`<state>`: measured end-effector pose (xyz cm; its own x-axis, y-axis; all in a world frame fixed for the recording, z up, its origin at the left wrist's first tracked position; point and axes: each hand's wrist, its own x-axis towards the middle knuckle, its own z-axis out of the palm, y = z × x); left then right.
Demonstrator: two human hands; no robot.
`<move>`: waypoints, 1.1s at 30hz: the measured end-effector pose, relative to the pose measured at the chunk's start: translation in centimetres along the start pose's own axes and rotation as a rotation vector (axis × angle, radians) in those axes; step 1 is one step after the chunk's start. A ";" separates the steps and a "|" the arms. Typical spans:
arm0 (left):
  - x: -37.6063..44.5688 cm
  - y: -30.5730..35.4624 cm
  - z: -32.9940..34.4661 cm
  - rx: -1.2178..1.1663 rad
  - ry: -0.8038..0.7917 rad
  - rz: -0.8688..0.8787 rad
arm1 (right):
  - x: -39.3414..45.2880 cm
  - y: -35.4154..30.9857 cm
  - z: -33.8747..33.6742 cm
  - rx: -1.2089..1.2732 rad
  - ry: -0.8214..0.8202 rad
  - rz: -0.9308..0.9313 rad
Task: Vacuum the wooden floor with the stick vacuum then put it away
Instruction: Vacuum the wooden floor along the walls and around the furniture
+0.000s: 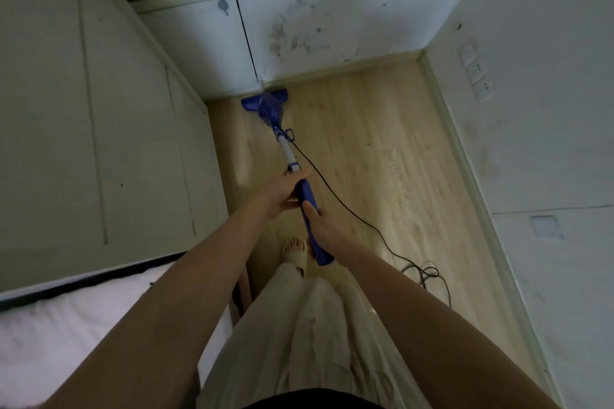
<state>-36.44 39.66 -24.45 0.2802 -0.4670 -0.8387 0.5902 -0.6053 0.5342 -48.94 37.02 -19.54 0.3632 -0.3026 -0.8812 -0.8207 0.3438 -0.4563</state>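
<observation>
Where the wooden floor meets the far wall, the blue floor head of the stick vacuum lies flat on the boards, tucked into the corner beside the base of a pale cabinet and just touching the skirting. From the head a clear blue body rises into a pale tube, which leans back toward the person and ends in a long blue handle. The left hand grasps the top of that handle where the tube joins it, fingers curled round the far side. The right hand grips the handle lower down, thumb laid along its upper face and fingers wrapped underneath; the handle's end pokes out just past this hand. Both forearms are bare and stretched forward.

A black power cord leaves a small clip near the bottom of the tube, runs slack across the boards to the right of the handle, and gathers in a loose tangle near the right-hand wall. Below the hands are light trousers and one foot in a cream slipper planted on the floor.

On the left stands a tall cream wardrobe, with a bed under pinkish bedding nearer the person. The far wall is white with dark blotches. The right wall carries a group of white sockets.
</observation>
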 end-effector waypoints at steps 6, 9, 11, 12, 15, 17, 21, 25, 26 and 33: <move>1.1 1.9 -2.4 -0.002 -0.021 0.018 | 0.7 -2.6 0.8 0.009 0.009 -0.035; 0.9 1.4 -2.4 0.003 -0.032 0.020 | 0.7 -1.8 1.1 -0.022 0.032 -0.046; 0.6 1.5 -1.5 -0.017 -0.012 0.024 | 0.5 -1.5 0.7 -0.030 0.070 -0.049; 0.3 1.8 -0.9 -0.022 -0.004 0.028 | 0.3 -1.5 0.2 -0.044 0.087 -0.056; -0.7 2.7 0.9 -0.032 -0.023 0.031 | -0.9 -1.6 -2.2 -0.097 0.101 -0.073; -1.7 2.5 2.5 -0.043 -0.040 0.020 | -2.1 -1.0 -3.7 -0.140 0.103 -0.070; -3.5 1.0 5.6 -0.089 -0.036 0.032 | -4.7 0.5 -6.1 -0.192 0.079 -0.046; -4.3 -0.6 6.8 -0.159 -0.007 0.089 | -6.5 0.9 -7.6 -0.169 0.040 -0.026; -4.5 -0.8 6.8 -0.157 -0.009 0.089 | -6.5 1.2 -7.3 -0.179 0.052 -0.036; -4.0 -1.6 4.0 -0.082 -0.012 0.086 | -5.0 2.2 -3.2 -0.083 0.129 -0.124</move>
<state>-41.56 39.93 -21.54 0.3235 -0.5227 -0.7888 0.6244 -0.5084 0.5930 -53.94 36.43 -15.69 0.4087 -0.4515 -0.7932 -0.8087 0.2236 -0.5440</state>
